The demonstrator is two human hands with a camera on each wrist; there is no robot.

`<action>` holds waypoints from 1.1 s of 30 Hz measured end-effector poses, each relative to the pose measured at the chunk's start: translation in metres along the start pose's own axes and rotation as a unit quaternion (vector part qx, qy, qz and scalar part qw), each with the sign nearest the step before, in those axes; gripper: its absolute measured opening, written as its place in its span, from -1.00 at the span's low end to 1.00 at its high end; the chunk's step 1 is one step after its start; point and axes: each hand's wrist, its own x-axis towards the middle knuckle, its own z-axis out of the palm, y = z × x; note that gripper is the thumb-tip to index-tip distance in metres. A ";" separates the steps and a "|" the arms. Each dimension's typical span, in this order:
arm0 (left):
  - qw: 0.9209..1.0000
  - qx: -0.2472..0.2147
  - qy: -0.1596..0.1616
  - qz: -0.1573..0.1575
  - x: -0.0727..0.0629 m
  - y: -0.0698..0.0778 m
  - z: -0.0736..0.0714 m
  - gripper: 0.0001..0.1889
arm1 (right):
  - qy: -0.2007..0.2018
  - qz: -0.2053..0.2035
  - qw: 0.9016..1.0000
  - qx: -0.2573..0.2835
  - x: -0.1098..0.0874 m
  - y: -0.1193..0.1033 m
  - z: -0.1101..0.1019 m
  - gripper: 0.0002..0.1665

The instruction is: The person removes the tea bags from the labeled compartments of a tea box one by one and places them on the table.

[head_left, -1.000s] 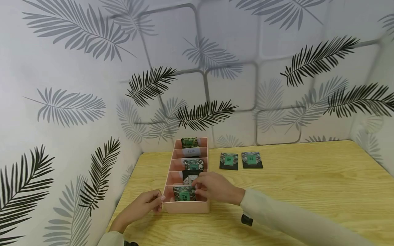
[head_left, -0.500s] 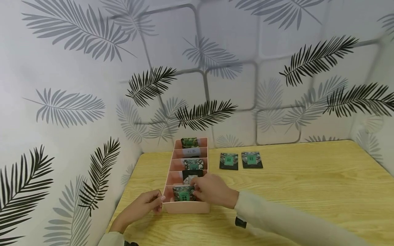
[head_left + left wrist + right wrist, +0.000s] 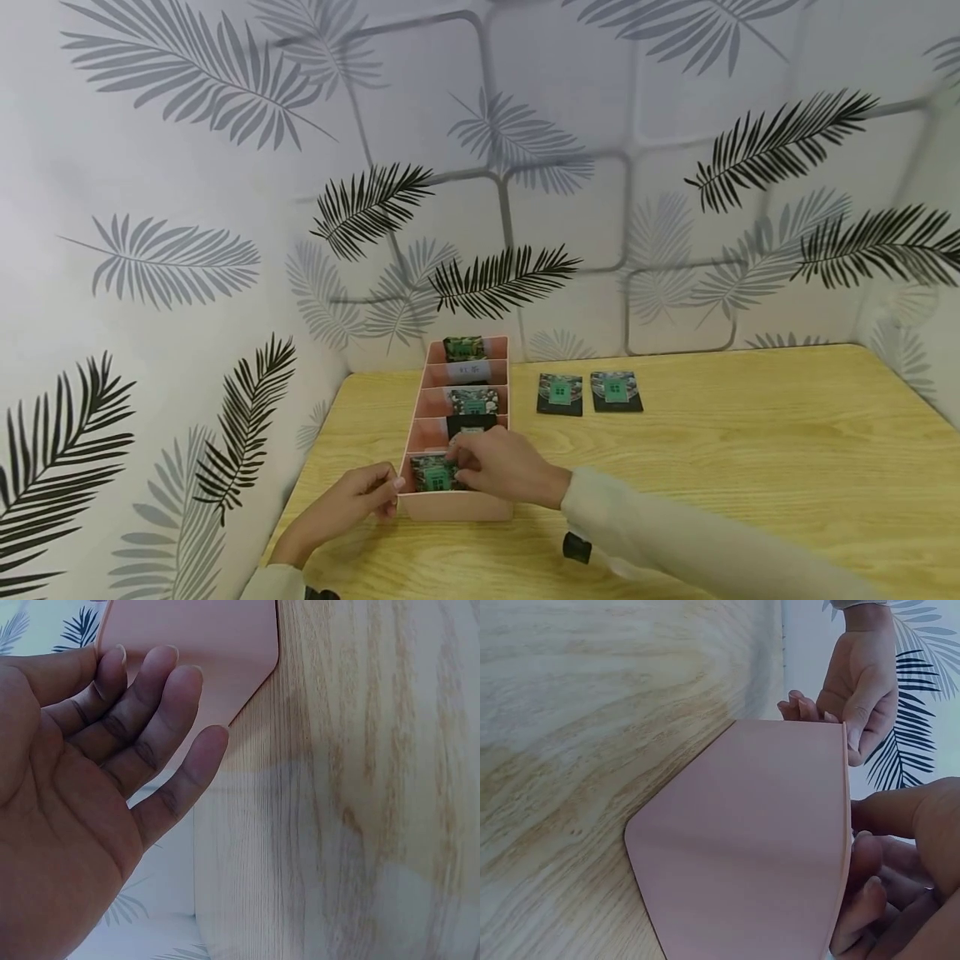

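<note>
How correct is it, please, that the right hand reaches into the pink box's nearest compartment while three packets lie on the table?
Not three but two packets lie on the table, as the head view shows; the right hand reaches into that compartment.

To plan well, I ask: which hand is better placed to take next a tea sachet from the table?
Probably the right hand: it is nearer both sachets there, right of the pink divided box, though it seems to hold the front sachet. The left hand holds the box, farther left.
</note>
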 end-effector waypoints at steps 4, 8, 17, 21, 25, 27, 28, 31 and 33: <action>1.000 -0.002 0.000 -0.001 0.001 0.001 0.001 -0.64 | 0.003 -0.002 1.000 0.024 0.002 0.001 0.004 -0.81; 1.000 -0.003 -0.003 -0.001 0.002 0.002 0.001 -0.63 | 0.003 -0.009 1.000 0.010 0.002 0.002 0.004 -0.92; 1.000 -0.004 -0.002 0.006 0.000 0.003 0.001 -0.65 | 0.005 -0.022 1.000 0.008 0.002 0.004 0.008 -0.92; 1.000 -0.007 -0.001 -0.001 0.000 0.002 0.002 -0.64 | 0.005 -0.015 1.000 0.010 0.002 0.004 0.012 -0.93; 1.000 -0.002 0.000 -0.006 0.001 0.001 0.001 -0.61 | 0.020 -0.015 1.000 0.016 0.002 0.005 0.015 -0.93; 1.000 0.000 -0.001 -0.004 0.001 0.001 0.001 -0.61 | 0.032 -0.016 0.999 0.021 0.001 0.006 0.015 -0.92; 1.000 0.000 -0.001 -0.004 0.001 0.001 0.000 -0.61 | 0.039 -0.017 0.999 0.024 0.001 0.006 0.015 -0.92; 1.000 -0.003 -0.002 -0.005 0.001 0.000 0.000 -0.62 | 0.056 -0.020 0.998 0.029 0.002 0.007 0.016 -0.92; 1.000 -0.003 -0.001 -0.006 0.000 0.000 0.000 -0.63 | 0.066 -0.022 0.997 0.030 0.002 0.007 0.015 -0.93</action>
